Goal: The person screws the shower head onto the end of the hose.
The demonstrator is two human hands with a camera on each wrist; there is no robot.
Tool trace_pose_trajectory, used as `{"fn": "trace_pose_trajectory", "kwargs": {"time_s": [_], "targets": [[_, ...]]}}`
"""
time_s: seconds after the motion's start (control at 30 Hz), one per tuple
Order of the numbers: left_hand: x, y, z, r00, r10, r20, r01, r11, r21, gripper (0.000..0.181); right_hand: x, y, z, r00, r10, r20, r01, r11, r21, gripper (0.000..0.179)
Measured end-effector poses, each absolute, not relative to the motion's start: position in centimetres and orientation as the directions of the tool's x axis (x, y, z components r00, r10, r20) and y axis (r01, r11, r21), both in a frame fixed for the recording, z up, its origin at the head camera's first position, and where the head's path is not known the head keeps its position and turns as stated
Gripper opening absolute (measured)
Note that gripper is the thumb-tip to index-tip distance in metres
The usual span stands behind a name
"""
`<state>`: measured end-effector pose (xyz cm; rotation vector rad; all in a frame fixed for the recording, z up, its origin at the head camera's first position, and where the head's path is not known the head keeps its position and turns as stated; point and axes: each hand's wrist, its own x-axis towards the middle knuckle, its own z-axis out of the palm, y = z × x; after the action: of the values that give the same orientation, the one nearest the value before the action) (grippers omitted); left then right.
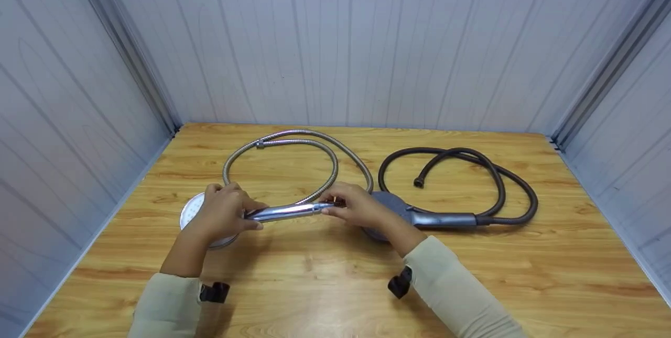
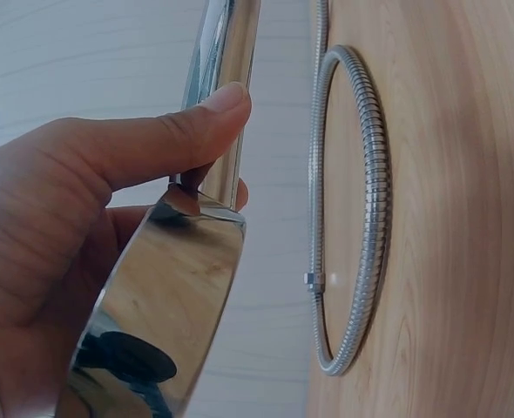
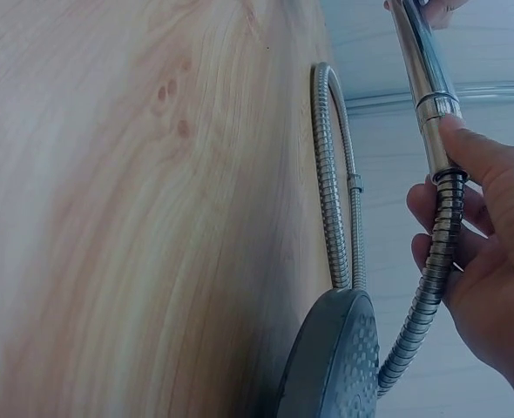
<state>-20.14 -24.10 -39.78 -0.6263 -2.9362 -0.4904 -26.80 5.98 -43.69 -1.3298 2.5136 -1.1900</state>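
Note:
A chrome shower head [image 1: 193, 212] with a shiny handle [image 1: 285, 211] is held just above the wooden table [image 1: 335, 275]. My left hand [image 1: 225, 211] grips the handle near the round head [image 2: 161, 305], thumb [image 2: 179, 131] along the chrome handle [image 2: 231, 96]. My right hand [image 1: 354, 206] pinches the handle's far end [image 3: 436, 131], where the ribbed silver hose [image 3: 431, 287] joins it. The silver hose [image 1: 293, 154] loops behind on the table. A dark grey shower head [image 1: 419, 216] lies under my right wrist.
A dark brown hose [image 1: 472, 181] coils at the right, joined to the grey head's handle [image 1: 445, 219]. Pale panelled walls [image 1: 335, 39] close in the table on three sides. The grey head's face [image 3: 335, 357] shows in the right wrist view.

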Motion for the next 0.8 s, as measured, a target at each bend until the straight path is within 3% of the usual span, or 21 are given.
{"fn": "trace_pose_trajectory", "kwargs": {"time_s": [0.17, 0.43, 0.8], "targets": [[-20.11, -24.12, -39.70, -0.911, 0.380, 0.159, 0.411, 0.865, 0.287, 0.035, -26.70, 5.92, -43.64, -0.646, -0.713, 0.274, -0.657, 0.336, -0.675, 0.017], [-20.04, -24.06, -39.53, -0.913, 0.379, 0.154, 0.408, 0.866, 0.289, 0.037, -26.67, 5.64, -43.82, -0.635, -0.709, 0.307, -0.683, 0.329, -0.652, 0.036], [-20.04, -24.17, -39.67, -0.898, 0.398, 0.189, 0.438, 0.857, 0.271, 0.036, -26.63, 5.80, -43.79, -0.607, -0.717, 0.342, -0.712, 0.301, -0.634, 0.022]]}}
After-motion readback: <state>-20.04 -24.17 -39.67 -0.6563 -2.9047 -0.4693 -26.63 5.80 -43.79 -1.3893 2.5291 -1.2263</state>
